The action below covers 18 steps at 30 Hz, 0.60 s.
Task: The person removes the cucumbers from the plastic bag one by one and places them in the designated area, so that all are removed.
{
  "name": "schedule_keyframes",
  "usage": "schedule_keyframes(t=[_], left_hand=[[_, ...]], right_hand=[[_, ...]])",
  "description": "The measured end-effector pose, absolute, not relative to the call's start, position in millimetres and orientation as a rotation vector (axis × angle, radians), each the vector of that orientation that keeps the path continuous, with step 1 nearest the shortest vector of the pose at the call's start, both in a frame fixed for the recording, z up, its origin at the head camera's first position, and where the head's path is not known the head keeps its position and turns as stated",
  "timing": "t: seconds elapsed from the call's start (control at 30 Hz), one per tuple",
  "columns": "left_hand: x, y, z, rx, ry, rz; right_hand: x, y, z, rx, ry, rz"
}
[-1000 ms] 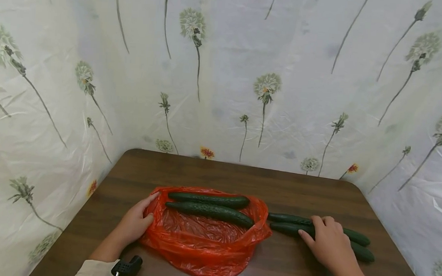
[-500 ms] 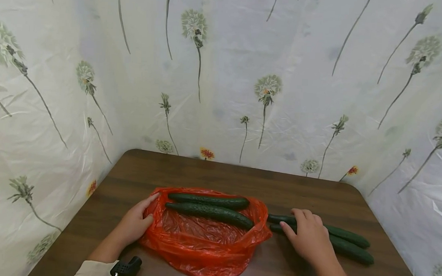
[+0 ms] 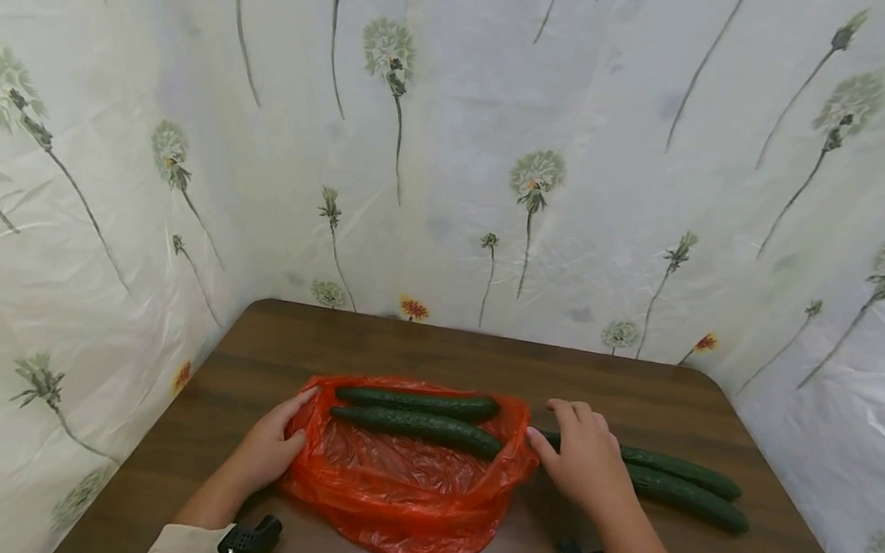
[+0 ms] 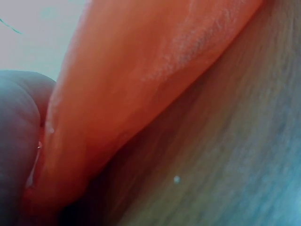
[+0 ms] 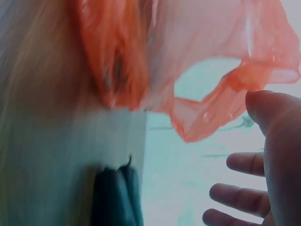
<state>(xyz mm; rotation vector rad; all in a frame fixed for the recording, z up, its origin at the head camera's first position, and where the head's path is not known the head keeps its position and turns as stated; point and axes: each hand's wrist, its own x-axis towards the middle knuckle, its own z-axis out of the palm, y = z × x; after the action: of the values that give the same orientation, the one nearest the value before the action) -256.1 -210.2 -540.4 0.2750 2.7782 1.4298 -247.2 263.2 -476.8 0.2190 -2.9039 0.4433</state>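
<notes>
A red plastic bag (image 3: 400, 504) lies with its mouth spread on the table, and two cucumbers (image 3: 412, 425) rest inside it. At the bag's left side my left hand (image 3: 264, 447) holds the rim, thumb apart from the fingers; the left wrist view shows a digit against the red film (image 4: 117, 84), the other fingers hidden. My right hand (image 3: 583, 459) is at the right rim, its thumb touching or nearly touching the plastic, its other fingers (image 5: 240, 200) spread. Two more cucumbers (image 3: 683, 485) lie on the table, partly behind that hand.
The brown wooden table (image 3: 439, 347) has rounded far corners. A pale plastic sheet (image 3: 449, 143) printed with dandelions hangs behind it and along both sides. Dark wrist devices (image 3: 251, 535) sit at the cuffs.
My right hand has slid left along the loose cucumbers, left them and reached the bag's right rim, which has shifted slightly left. My left hand has stayed in place.
</notes>
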Motion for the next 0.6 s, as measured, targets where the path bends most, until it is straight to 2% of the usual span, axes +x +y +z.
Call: schedule_keyframes(t=[0.3, 0.6], left_hand=[[-255, -210, -539, 0.282, 2.741, 1.449], [-254, -209, -541, 0.274, 2.765, 1.448]], right_hand=[[-238, 241, -463, 0.283, -2.723, 0.584], [-238, 217, -454, 0.350, -2.690, 0.530]])
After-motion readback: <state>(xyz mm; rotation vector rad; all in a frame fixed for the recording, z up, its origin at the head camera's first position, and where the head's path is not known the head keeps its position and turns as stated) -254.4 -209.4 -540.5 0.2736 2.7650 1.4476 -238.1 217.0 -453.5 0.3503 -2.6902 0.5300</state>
